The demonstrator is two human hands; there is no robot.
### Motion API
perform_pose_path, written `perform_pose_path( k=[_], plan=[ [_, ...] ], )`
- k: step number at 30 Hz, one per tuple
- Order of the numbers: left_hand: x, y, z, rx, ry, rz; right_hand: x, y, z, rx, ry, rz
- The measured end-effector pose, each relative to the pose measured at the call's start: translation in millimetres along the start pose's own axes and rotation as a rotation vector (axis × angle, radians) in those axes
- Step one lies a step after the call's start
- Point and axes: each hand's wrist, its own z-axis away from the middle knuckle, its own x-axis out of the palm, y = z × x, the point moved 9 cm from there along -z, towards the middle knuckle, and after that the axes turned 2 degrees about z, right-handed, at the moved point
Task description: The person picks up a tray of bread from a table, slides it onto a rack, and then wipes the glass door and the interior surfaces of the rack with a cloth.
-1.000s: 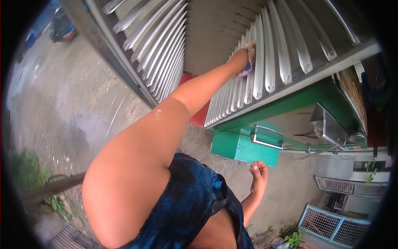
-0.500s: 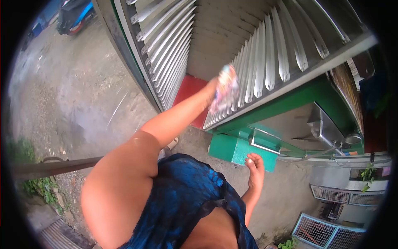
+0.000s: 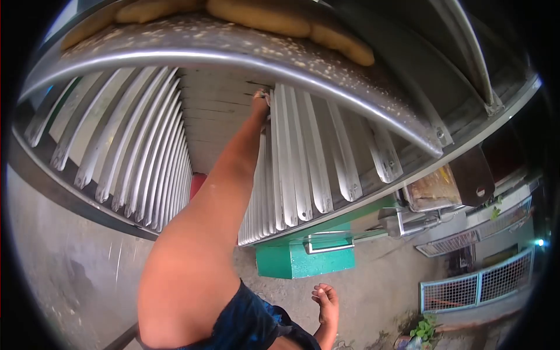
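Observation:
Deep inside a tall metal rack, my left hand (image 3: pixel 261 97) is at the end of my outstretched arm, beside the right-hand row of slats (image 3: pixel 300 157). It is closed on a cloth, of which only a small pale bit shows. My right hand (image 3: pixel 326 300) hangs low on the right, loosely curled, with nothing seen in it. A metal tray (image 3: pixel 233 61) with long brown bread-like pieces (image 3: pixel 262 16) and pale crumbs or seeds spans the top of the view. Another row of slats (image 3: pixel 137 151) stands at the left.
Below the rack, a green box (image 3: pixel 303 259) lies beyond my right hand. A metal handle (image 3: pixel 329 245) shows by it. Further right are a tray-like panel (image 3: pixel 431 189), blue-framed mesh gates (image 3: pixel 478 286) and a plant (image 3: pixel 426 328). Concrete ground (image 3: pixel 76 251) lies at the left.
My left hand has moved up and deeper into the rack with the cloth. The tray has come into view overhead. My right hand appears lower and further left.

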Motion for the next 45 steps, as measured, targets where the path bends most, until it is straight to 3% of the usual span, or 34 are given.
perform_pose_path(
  k=[5,7,8,10,12,13,14,18,22,24,26,28,29,30,32,34,36,37,38,41,44,45],
  plan=[
    [-5.9,-5.0,73.7,-0.039,0.0,-0.173,9.3,5.6,-2.6,-0.009,-0.11,0.071],
    [8.8,27.4,173.9,-0.313,0.18,-0.384,13.9,1.0,-8.8,-0.027,-0.151,0.09],
    [3.1,10.1,162.6,-0.228,0.045,-0.433,19.0,-5.5,-12.3,-0.064,-0.185,0.098],
    [-4.0,8.7,203.8,-0.214,0.158,-0.586,29.2,-13.6,-17.0,-0.071,-0.238,0.119],
    [-1.8,4.5,229.1,0.095,0.097,-1.095,40.8,-22.1,-17.1,-0.091,-0.292,0.141],
    [11.4,16.3,270.1,0.29,0.02,-1.101,45.4,-28.1,-16.2,-0.106,-0.321,0.109],
    [5.6,7.1,295.2,0.156,0.051,-1.085,49.0,-32.2,-14.5,-0.12,-0.35,0.076],
    [12.1,0.8,403.6,0.048,0.036,-0.978,53.9,-24.6,-10.9,-0.113,-0.436,0.111],
    [7.9,-1.4,462.3,0.054,-0.069,-0.882,54.3,-17.0,-4.0,-0.091,-0.496,0.145],
    [5.4,-6.0,478.5,-0.199,-0.121,-0.461,49.6,-19.1,-2.2,-0.106,-0.489,0.161],
    [-28.3,-22.1,453.9,-0.298,-0.123,0.091,37.0,-21.5,-3.3,-0.113,-0.458,0.177],
    [-80.7,-39.4,380.6,-0.263,-0.103,0.27,28.0,-18.3,-5.2,-0.128,-0.42,0.182],
    [-78.2,-30.5,342.0,-0.243,-0.383,0.493,19.2,-13.6,-7.2,-0.117,-0.373,0.188],
    [-98.9,-37.6,282.9,-0.101,-0.208,0.285,9.9,-10.9,-11.2,-0.111,-0.321,0.193],
    [-68.2,-6.6,244.6,-0.231,-0.165,0.394,0.9,-0.2,-10.8,-0.096,-0.266,0.164],
    [-76.6,-10.8,176.0,-0.172,0.021,0.179,-2.9,11.4,-7.4,-0.028,-0.179,0.143],
    [-84.4,-49.2,95.5,-0.311,0.04,0.072,-0.9,20.1,-0.8,0.041,-0.125,0.075],
    [-82.6,-39.5,77.7,-0.216,0.216,-0.1,0.7,23.8,1.9,0.054,-0.106,0.053],
    [-63.5,-44.7,66.2,-0.229,0.181,-0.087,1.4,27.5,5.1,0.071,-0.088,0.038],
    [-42.9,-34.5,65.6,-0.187,0.351,-0.202,-0.2,29.2,12.0,0.092,-0.025,0.037],
    [-35.7,-10.6,82.1,0.043,0.232,-0.346,-4.9,35.8,19.0,0.113,-0.023,0.07],
    [-39.2,-22.1,84.4,-0.119,0.269,-0.366,-2.6,35.4,16.1,0.092,-0.04,0.092]
  ],
)
